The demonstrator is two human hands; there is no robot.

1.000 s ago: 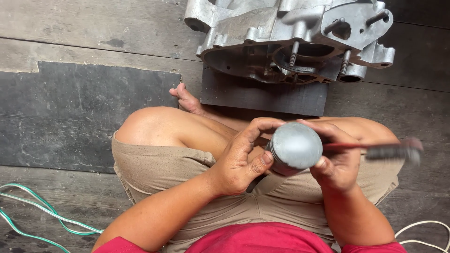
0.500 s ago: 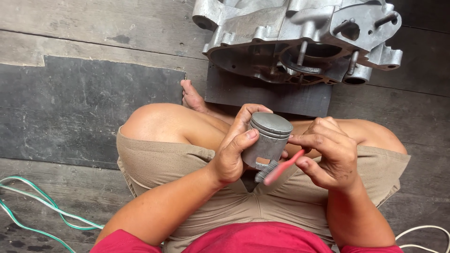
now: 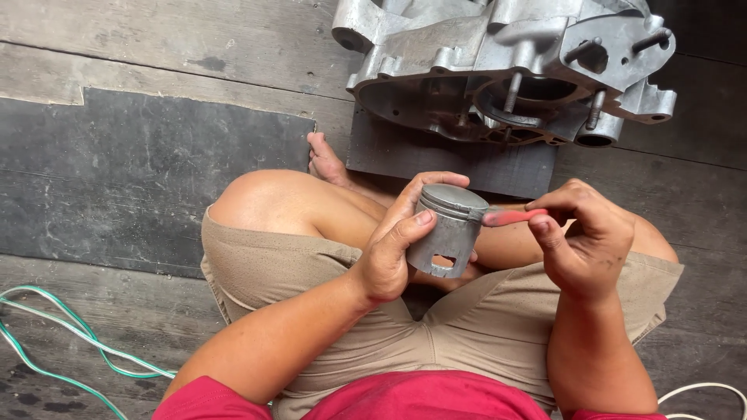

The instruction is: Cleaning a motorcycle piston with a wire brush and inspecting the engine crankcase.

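My left hand (image 3: 397, 249) grips a grey metal piston (image 3: 447, 229) upright over my lap, thumb on its side and fingers curled over the crown's far edge. My right hand (image 3: 587, 241) pinches a thin red-handled tool (image 3: 513, 216), blurred, its tip touching the piston's upper rim on the right side. Both hands hover above my crossed legs in tan shorts.
A large grey metal engine case (image 3: 513, 66) with studs rests on a dark mat (image 3: 451, 159) just beyond my knees. A second dark mat (image 3: 117, 171) covers the wooden floor at left. Green and white cables (image 3: 62, 342) lie lower left; a white cable (image 3: 700, 393) lower right.
The piston went from crown facing me to standing upright. My right hand moved the red tool from below the piston up to its top rim.
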